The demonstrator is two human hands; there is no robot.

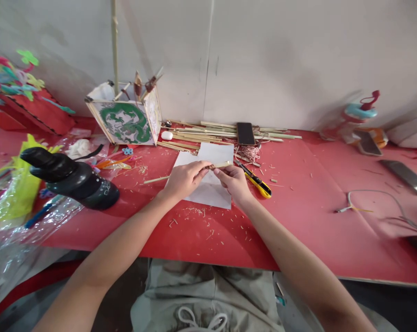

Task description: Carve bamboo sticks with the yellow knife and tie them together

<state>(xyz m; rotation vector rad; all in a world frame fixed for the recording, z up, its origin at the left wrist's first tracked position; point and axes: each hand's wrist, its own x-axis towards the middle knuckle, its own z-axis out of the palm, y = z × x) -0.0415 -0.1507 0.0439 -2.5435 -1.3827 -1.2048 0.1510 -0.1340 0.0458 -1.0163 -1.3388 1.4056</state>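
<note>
Left hand (185, 180) and right hand (234, 180) both pinching slim bamboo piece (223, 164) above paper (213, 196), roughly midway between red table's (298, 221) front and back edges. Looks light, stiff; could split along grain. Smooth surface may slip: best pinched around brown part (211, 167), off pale tip.

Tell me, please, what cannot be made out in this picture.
Head view: part of the pale strip, covered by left hand and right hand.
Head view: lettering on the black bottle, too small and blurred.
Head view: colourful flowers, cut off by the left edge.
</note>
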